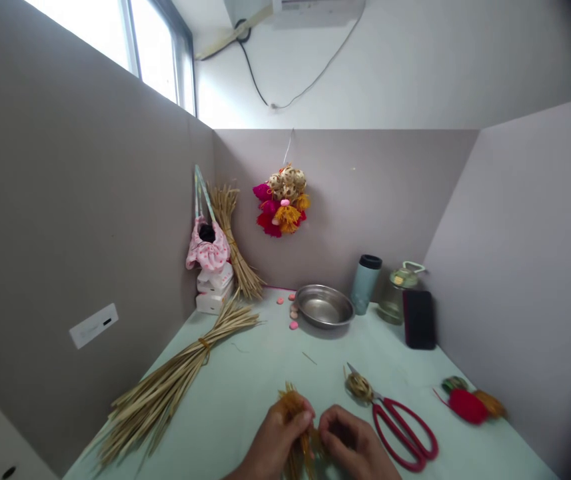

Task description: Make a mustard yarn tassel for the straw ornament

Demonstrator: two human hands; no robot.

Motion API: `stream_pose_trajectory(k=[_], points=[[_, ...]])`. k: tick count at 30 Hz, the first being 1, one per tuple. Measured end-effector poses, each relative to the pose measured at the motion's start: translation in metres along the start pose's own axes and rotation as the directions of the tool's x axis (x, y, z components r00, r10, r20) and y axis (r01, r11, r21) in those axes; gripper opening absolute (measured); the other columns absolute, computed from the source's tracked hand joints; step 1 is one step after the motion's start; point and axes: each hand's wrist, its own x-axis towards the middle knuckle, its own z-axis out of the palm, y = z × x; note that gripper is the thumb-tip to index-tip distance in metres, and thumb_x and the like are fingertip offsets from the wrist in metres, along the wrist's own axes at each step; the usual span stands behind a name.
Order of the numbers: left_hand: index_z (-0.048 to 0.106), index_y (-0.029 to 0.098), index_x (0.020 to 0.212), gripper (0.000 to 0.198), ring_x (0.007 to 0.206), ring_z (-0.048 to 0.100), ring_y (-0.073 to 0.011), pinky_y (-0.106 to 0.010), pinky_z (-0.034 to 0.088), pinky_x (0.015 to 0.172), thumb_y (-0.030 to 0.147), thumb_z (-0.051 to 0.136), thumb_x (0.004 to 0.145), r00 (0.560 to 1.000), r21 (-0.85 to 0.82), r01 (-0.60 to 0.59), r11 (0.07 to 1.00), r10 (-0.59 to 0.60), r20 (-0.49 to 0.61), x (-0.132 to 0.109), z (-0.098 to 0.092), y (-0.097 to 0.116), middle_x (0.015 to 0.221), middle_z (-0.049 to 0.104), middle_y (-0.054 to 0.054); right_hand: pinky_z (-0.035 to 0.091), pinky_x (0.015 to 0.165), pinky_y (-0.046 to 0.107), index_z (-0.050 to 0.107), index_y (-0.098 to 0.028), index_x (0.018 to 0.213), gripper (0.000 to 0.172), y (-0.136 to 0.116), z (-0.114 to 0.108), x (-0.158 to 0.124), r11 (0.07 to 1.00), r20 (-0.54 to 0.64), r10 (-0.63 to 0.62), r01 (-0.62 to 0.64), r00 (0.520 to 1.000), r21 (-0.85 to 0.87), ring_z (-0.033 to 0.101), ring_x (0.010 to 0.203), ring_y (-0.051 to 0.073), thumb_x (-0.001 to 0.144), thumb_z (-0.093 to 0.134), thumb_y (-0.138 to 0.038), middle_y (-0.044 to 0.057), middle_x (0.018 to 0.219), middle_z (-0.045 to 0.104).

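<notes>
My left hand (280, 433) is closed around a small bundle of amber-yellow strands (290, 395) at the front of the table; I cannot tell whether they are yarn or straw. Beside it, my right hand (350, 443) has its fingers curled and pinched together near the bundle's lower part. What those fingertips hold is hidden. Red-handled scissors (390, 403) lie just right of my hands, blades pointing away. A small woven straw ball (359, 387) rests against the blades. To the left lies a large straw bundle (180, 373), tied round its middle.
Toward the back stand a metal bowl (324, 308), a tumbler (364, 287), a glass jug (392, 303) and a dark phone (419, 320). Pink pieces (294, 325) lie by the bowl. Red yarn (468, 407) lies right. Another straw bundle (235, 247) leans left; tassels (282, 203) hang on the wall.
</notes>
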Motion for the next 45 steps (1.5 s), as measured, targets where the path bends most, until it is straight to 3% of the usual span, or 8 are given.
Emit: stream_pose_trajectory(k=[6, 13, 17, 24, 28, 31, 39, 45], points=[[0.055, 0.013, 0.083, 0.053, 0.049, 0.053, -0.0098, -0.023, 0.043, 0.051, 0.059, 0.072, 0.063, 0.998, 0.049, 0.012, 0.999, -0.015, 0.062, 0.002, 0.000, -0.001, 0.065, 0.054, 0.001, 0.033, 0.055, 0.023, 0.057, -0.015, 0.070, 0.032, 0.005, -0.002, 0.004, 0.998, -0.024, 0.026, -0.025, 0.999, 0.051, 0.041, 0.059, 0.012, 0.078, 0.063, -0.046, -0.002, 0.061, 0.048], [0.055, 0.013, 0.080, 0.043, 0.045, 0.052, -0.0083, -0.021, 0.041, 0.047, 0.053, 0.068, 0.069, 0.999, 0.145, 0.035, 0.989, -0.037, 0.012, 0.000, 0.002, 0.002, 0.065, 0.053, 0.001, 0.026, 0.050, 0.022, 0.058, -0.015, 0.071, 0.042, 0.017, -0.001, 0.007, 0.988, 0.014, 0.094, -0.095, 0.995, 0.119, 0.037, 0.052, 0.010, 0.076, 0.064, -0.056, -0.004, 0.056, 0.046], [0.058, 0.012, 0.082, 0.040, 0.045, 0.052, -0.0085, -0.021, 0.042, 0.048, 0.050, 0.066, 0.071, 0.997, 0.146, 0.047, 0.988, -0.056, 0.058, -0.001, 0.001, 0.009, 0.065, 0.054, 0.000, 0.022, 0.048, 0.021, 0.057, -0.015, 0.073, 0.043, 0.022, 0.002, 0.007, 0.978, -0.015, 0.151, -0.147, 0.988, 0.150, 0.034, 0.049, 0.008, 0.075, 0.066, -0.057, -0.005, 0.055, 0.045], [0.058, 0.014, 0.084, 0.031, 0.047, 0.056, -0.0093, -0.019, 0.042, 0.045, 0.043, 0.062, 0.075, 0.993, 0.118, 0.088, 0.989, -0.096, 0.065, -0.002, -0.002, 0.008, 0.066, 0.054, 0.001, 0.028, 0.051, 0.022, 0.059, -0.016, 0.081, 0.039, 0.024, 0.003, 0.004, 0.950, -0.018, 0.231, -0.222, 0.973, 0.220, 0.044, 0.054, 0.010, 0.074, 0.070, -0.052, -0.002, 0.062, 0.054], [0.058, 0.015, 0.083, 0.023, 0.050, 0.056, -0.0090, -0.019, 0.044, 0.048, 0.038, 0.058, 0.080, 0.989, 0.100, 0.119, 0.988, -0.128, 0.081, -0.003, -0.005, 0.005, 0.068, 0.057, 0.000, 0.028, 0.050, 0.022, 0.060, -0.016, 0.082, 0.037, 0.027, 0.002, 0.001, 0.950, 0.108, 0.278, -0.289, 0.955, 0.114, 0.044, 0.054, 0.011, 0.074, 0.070, -0.052, -0.002, 0.061, 0.053], [0.057, 0.015, 0.084, 0.025, 0.052, 0.056, -0.0084, -0.019, 0.044, 0.051, 0.040, 0.055, 0.083, 0.984, 0.061, 0.120, 0.991, -0.126, 0.125, -0.003, -0.007, 0.005, 0.070, 0.059, -0.001, 0.028, 0.050, 0.023, 0.063, -0.016, 0.076, 0.034, 0.022, 0.003, -0.001, 0.964, 0.120, 0.264, -0.265, 0.957, -0.004, 0.040, 0.053, 0.010, 0.077, 0.068, -0.049, -0.003, 0.059, 0.050], [0.054, 0.017, 0.087, 0.016, 0.054, 0.056, -0.0071, -0.020, 0.045, 0.055, 0.030, 0.060, 0.080, 0.979, 0.035, 0.123, 0.992, -0.127, 0.156, -0.006, -0.003, 0.012, 0.077, 0.055, 0.001, 0.037, 0.054, 0.025, 0.068, -0.016, 0.084, 0.032, 0.007, 0.000, -0.005, 0.963, 0.009, 0.254, -0.252, 0.967, -0.100, 0.050, 0.062, 0.016, 0.081, 0.062, -0.048, 0.002, 0.068, 0.059], [0.056, 0.017, 0.083, 0.011, 0.055, 0.057, -0.0084, -0.021, 0.044, 0.053, 0.028, 0.057, 0.080, 0.978, 0.079, 0.138, 0.987, -0.148, 0.149, -0.007, -0.004, 0.008, 0.073, 0.055, 0.002, 0.042, 0.060, 0.027, 0.064, -0.019, 0.081, 0.022, 0.013, -0.005, -0.004, 0.968, -0.047, 0.125, -0.133, 0.991, -0.214, 0.054, 0.066, 0.018, 0.082, 0.061, -0.041, 0.004, 0.074, 0.062]])
